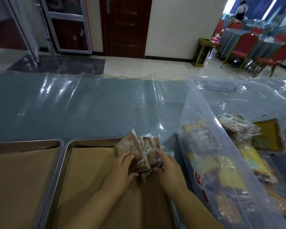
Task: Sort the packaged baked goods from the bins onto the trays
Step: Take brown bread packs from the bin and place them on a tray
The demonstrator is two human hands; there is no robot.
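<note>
Over the far corner of the right tray, packets are gripped by left hand and right hand, seemingly mid-placement; they must next be laid flat and released.

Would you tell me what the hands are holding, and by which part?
A bunch of clear-wrapped brown baked goods, gripped at its near end, left hand and right hand on opposite sides.

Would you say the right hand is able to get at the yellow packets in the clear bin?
Probably, once freed: the clear bin holding the yellow packets stands open beside the right hand, which grips brown packets with the left hand.
</note>
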